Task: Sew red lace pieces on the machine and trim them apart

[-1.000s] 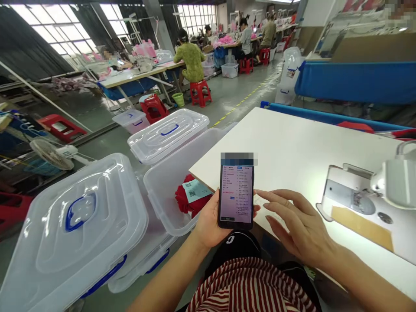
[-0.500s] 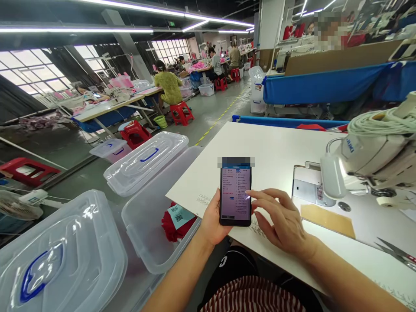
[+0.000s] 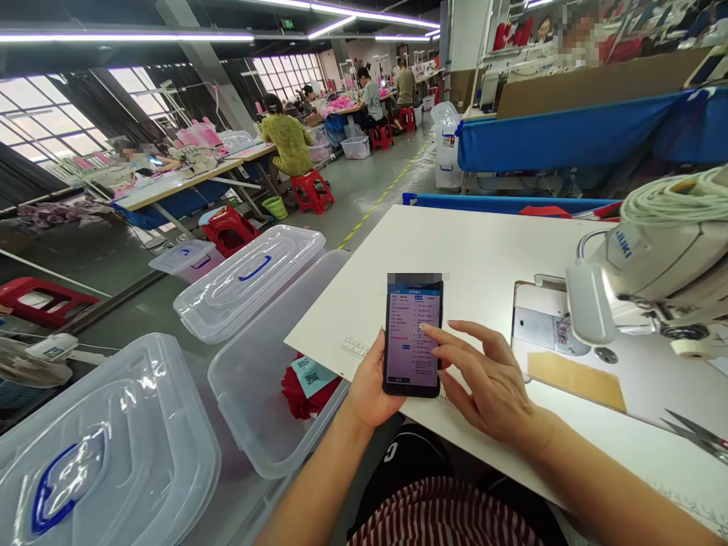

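White tabletop point(image 3: 472, 246) behind the phone point(image 3: 408, 345) (fine text point(image 3: 400, 312) illegible) in left hand point(image 3: 371, 385).

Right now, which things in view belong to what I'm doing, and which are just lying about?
In use:
- Phone, held in your left hand
- Right hand, a fingertip at or just over the screen

Apparently just about:
- Scissors on the table
- Sewing machine
- Red fabric in the open bin

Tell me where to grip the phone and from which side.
Take the phone by its long edges, low down, probably best from the left, where the left hand holds it: it is a slim slab, and the right hand covers part of its screen from the right.
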The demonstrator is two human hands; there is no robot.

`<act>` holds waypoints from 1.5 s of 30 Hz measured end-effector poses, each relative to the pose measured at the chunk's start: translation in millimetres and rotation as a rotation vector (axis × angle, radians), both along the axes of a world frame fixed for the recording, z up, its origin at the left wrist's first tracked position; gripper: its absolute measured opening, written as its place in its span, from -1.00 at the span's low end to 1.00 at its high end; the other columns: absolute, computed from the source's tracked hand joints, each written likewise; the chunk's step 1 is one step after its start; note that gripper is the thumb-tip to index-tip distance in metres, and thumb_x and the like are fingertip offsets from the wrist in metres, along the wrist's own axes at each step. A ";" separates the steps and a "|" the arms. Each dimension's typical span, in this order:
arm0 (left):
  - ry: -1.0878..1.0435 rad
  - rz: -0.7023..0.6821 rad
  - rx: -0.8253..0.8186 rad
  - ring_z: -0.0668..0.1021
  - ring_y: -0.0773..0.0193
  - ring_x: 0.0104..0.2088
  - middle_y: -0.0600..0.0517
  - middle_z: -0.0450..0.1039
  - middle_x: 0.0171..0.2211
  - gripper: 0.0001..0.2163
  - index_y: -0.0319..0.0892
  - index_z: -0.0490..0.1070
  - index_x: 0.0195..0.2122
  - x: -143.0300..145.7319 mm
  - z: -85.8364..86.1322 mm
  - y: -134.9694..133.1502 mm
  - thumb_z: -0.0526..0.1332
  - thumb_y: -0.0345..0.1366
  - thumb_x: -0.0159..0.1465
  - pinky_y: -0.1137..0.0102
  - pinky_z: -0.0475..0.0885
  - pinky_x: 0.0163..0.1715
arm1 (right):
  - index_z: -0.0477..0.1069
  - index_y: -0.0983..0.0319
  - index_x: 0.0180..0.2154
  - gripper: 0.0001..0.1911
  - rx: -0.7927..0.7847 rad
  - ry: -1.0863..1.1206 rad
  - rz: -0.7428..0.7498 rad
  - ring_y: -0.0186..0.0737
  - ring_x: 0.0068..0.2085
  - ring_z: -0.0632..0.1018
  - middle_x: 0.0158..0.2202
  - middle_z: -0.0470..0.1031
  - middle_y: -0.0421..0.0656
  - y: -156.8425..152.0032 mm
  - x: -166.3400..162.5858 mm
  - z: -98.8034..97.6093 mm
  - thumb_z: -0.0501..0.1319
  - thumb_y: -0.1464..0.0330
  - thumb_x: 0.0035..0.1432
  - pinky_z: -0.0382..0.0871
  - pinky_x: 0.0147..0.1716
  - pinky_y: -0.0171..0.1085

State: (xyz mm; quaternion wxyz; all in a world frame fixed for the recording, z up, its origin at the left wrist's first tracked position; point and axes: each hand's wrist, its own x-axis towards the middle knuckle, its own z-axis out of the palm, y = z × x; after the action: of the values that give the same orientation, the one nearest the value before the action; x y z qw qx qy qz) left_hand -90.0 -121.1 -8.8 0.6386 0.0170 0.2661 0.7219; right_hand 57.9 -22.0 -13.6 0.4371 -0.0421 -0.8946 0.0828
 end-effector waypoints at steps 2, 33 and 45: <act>0.008 -0.010 -0.003 0.51 0.08 0.10 -0.14 0.60 -0.14 -0.47 -0.31 0.53 -0.05 -0.3 -0.7 -0.1 -0.19 -0.12 0.48 0.15 0.22 0.23 | 0.33 0.27 -0.08 -0.81 0.004 -0.019 -0.008 0.07 0.13 0.39 0.08 0.53 -0.02 -0.5 -0.7 0.6 0.13 0.50 0.25 0.35 -0.02 -0.02; -0.004 -0.034 0.025 0.54 0.10 0.06 -0.13 0.58 -0.09 -0.52 -0.27 0.38 0.16 -1.0 -3.5 -2.9 -0.17 -0.14 0.48 0.18 0.27 0.19 | 0.33 0.27 -0.08 -0.82 -0.004 -0.065 -0.023 0.07 0.22 0.31 0.12 0.49 -0.03 -1.6 -3.8 2.3 0.14 0.46 0.27 0.29 0.05 -0.03; 0.041 -0.122 0.114 0.43 -0.04 0.17 -0.23 0.50 0.04 -0.46 -0.30 0.42 0.13 -2.8 -7.0 -5.0 -0.16 -0.04 0.46 0.04 0.17 0.24 | 0.27 0.24 -0.02 -0.74 -0.076 0.040 -0.106 0.11 0.21 0.32 0.09 0.50 0.04 4.5 -2.2 4.2 0.13 0.50 0.25 0.32 0.06 0.07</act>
State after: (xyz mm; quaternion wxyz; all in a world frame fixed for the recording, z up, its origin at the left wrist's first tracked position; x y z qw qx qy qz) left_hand -92.7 -126.1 -15.8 0.6739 0.0843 0.2363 0.6949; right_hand 55.7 -17.5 -9.4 0.4566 -0.1041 -0.8785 0.0943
